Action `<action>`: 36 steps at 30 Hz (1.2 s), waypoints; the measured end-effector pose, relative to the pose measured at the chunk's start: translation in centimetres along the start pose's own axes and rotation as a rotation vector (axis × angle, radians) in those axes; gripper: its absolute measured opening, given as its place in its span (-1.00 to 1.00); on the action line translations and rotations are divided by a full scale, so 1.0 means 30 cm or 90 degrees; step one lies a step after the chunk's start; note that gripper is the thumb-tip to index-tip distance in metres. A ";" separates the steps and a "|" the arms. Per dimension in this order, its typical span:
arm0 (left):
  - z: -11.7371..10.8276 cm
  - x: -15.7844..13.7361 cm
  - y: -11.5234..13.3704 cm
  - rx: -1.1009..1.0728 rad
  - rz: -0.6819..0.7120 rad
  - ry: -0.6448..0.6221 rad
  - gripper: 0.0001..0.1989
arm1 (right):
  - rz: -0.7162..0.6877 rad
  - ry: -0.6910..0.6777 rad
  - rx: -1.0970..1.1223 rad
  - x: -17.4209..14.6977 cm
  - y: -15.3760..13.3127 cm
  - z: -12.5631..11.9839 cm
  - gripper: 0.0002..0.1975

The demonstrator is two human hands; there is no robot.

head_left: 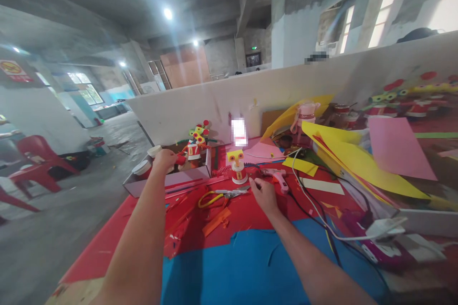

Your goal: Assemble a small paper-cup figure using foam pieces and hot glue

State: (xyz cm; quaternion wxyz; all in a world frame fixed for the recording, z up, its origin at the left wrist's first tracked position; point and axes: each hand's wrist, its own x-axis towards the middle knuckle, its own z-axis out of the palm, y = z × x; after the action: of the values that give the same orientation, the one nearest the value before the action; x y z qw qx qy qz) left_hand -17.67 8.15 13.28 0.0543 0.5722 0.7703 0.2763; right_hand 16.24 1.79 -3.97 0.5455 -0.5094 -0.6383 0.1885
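Note:
At the left, my left hand (166, 159) reaches over a shallow white box (193, 176), its fingers closed at a small red piece (182, 159) whose kind I cannot make out. Beside that hand, inside the box, stand white paper cups (142, 168) and a paper-cup figure (193, 151) with pipe-cleaner arms. My right hand (265, 196) is low over the red sheet, fingers loosely bent and apart, holding nothing visible. Just left of it a paper-cup figure (239, 174) with a yellow head stands upright. Yellow-handled scissors (223, 194) lie in front of the figure.
A pink glue gun (281, 180) and cables lie right of my right hand. Yellow sheets (350, 162), a pink sheet (399, 145) and a pink bottle (305, 116) are at the right. A blue sheet (243, 267) covers the front; a white partition (189, 105) stands behind.

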 end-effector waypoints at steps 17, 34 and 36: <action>0.499 -0.601 0.320 -0.412 0.348 -0.006 -0.84 | 0.334 -0.144 0.583 0.022 -0.066 -0.069 -0.35; 0.517 -0.597 0.296 -0.161 0.494 -0.094 -0.58 | 0.129 -0.104 0.361 -0.018 -0.069 -0.019 -0.46; 0.519 -0.601 0.298 -0.158 0.486 -0.073 -0.60 | 0.164 -0.124 0.383 -0.028 -0.073 -0.008 -0.42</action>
State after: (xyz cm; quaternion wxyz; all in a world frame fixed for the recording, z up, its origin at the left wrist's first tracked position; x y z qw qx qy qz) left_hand 2.28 -0.90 0.34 0.0589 0.8208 0.4588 0.3351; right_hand 15.38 0.11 -2.58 0.5797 -0.3817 -0.5337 0.4830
